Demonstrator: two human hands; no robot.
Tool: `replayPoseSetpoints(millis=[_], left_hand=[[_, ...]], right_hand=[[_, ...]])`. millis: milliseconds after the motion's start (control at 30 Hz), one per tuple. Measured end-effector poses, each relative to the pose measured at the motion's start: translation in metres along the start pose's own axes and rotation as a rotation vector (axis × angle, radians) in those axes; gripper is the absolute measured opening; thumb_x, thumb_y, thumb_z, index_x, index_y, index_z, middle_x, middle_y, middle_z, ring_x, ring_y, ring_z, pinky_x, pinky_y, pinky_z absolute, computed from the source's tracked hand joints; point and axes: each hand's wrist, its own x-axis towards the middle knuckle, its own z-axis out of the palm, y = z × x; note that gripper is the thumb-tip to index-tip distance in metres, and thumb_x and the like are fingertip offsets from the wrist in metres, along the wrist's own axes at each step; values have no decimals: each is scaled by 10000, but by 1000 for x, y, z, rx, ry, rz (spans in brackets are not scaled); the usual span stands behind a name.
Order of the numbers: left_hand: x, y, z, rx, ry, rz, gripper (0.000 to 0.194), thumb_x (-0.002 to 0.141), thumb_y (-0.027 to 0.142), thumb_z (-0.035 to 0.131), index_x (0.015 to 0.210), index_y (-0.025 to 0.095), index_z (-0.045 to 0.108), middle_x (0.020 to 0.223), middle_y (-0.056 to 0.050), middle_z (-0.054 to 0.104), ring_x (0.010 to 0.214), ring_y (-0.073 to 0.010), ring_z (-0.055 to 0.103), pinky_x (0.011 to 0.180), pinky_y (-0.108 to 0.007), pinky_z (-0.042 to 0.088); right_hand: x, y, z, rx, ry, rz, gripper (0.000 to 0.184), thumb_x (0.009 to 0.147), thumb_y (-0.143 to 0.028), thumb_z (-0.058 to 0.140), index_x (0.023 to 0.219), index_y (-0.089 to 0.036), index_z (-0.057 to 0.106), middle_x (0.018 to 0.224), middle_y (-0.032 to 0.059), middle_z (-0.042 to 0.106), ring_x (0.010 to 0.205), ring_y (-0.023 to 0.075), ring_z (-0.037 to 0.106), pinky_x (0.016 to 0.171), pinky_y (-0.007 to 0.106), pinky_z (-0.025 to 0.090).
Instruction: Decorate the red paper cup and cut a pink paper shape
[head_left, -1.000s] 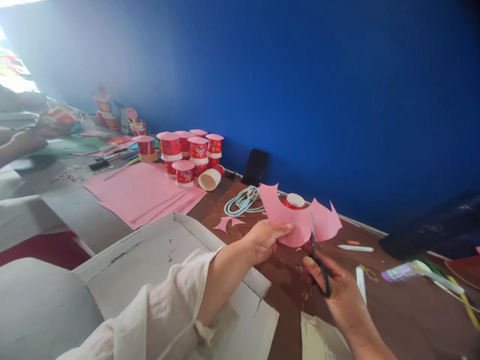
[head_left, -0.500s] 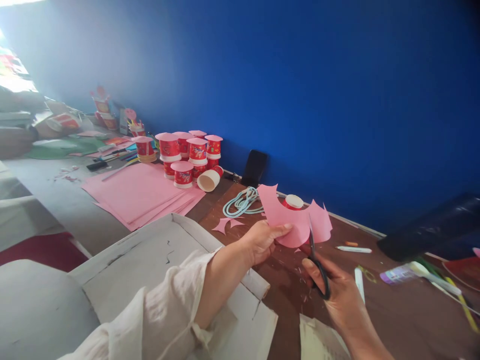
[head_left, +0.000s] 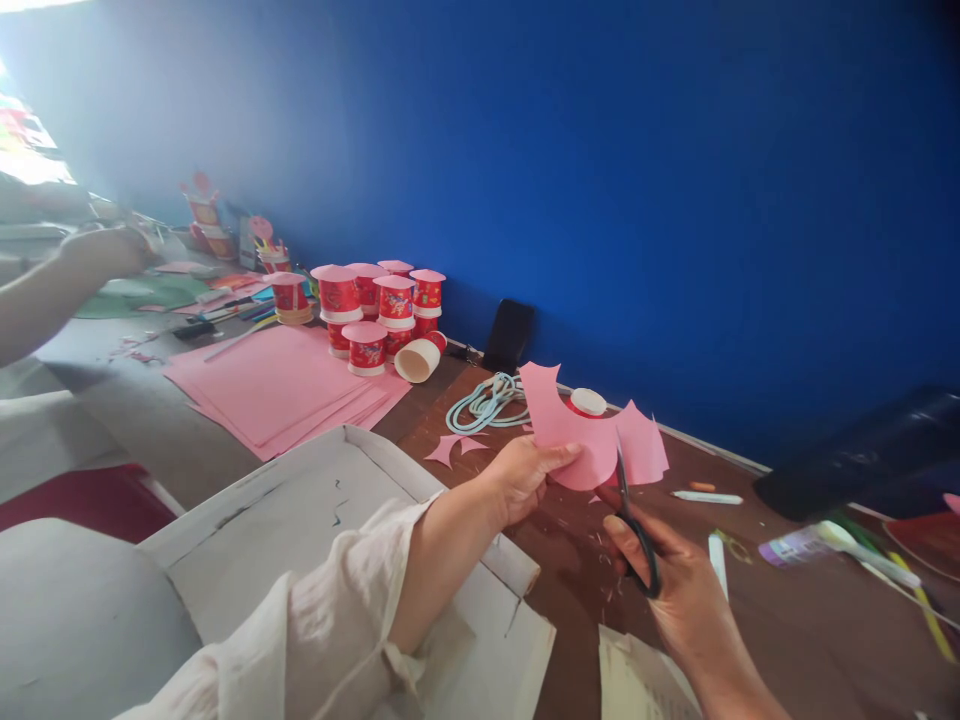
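A sheet of pink paper (head_left: 589,455) with curved cut-outs along its upper edge is pinched in my left hand (head_left: 525,475), thumb on top. My right hand (head_left: 671,570) grips black-handled scissors (head_left: 636,540), fingers through the loops. Their blades lie at the paper's lower right part, where a cut separates a rounded piece from a pointed flap. Behind the paper, a red cup with a white base (head_left: 588,402) is partly hidden. Small pink scraps (head_left: 450,450) lie on the brown table (head_left: 559,580) to the left of my left hand.
A stack of pink sheets (head_left: 277,385) lies left, beside several red paper cups topped with pink discs (head_left: 367,345). A coiled pale-blue cord (head_left: 487,402), black phone (head_left: 509,335), open white box (head_left: 300,500), marker (head_left: 709,498) and glue stick (head_left: 799,548) surround my hands. Another person's arm (head_left: 71,280) reaches in at far left.
The pink paper has shifted slightly, its right flap moving a little to the right. At far left, the other person's arm has come further into view and the cup there no longer shows.
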Motion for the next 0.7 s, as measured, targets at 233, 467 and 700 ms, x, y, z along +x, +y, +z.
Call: replayPoseSetpoints(millis=[233, 467, 700], left_hand=[[1, 0, 1, -2, 15, -8, 407, 548, 290, 920, 862, 102, 745, 857, -121, 755, 906, -250, 697, 989, -403, 479], [1, 3, 1, 10, 18, -7, 370, 569, 280, 907, 847, 101, 742, 838, -118, 751, 891, -245, 693, 965, -389, 482], [6, 4, -4, 96, 40, 0, 302, 652, 282, 857, 873, 111, 741, 772, -65, 724, 693, -146, 640, 746, -271, 505]], right_hand=[[0, -2, 2, 25, 6, 7, 666, 700, -658, 697, 1154, -173, 743, 611, 3, 629, 546, 152, 570, 521, 260, 479], [0, 0, 1, 19, 3, 10, 626, 726, -614, 698, 1170, -174, 738, 614, 6, 639, 551, 142, 567, 529, 244, 475], [-2, -5, 2, 55, -1, 30, 663, 703, -610, 719, 1202, -174, 722, 596, -8, 603, 532, 134, 546, 497, 235, 456]])
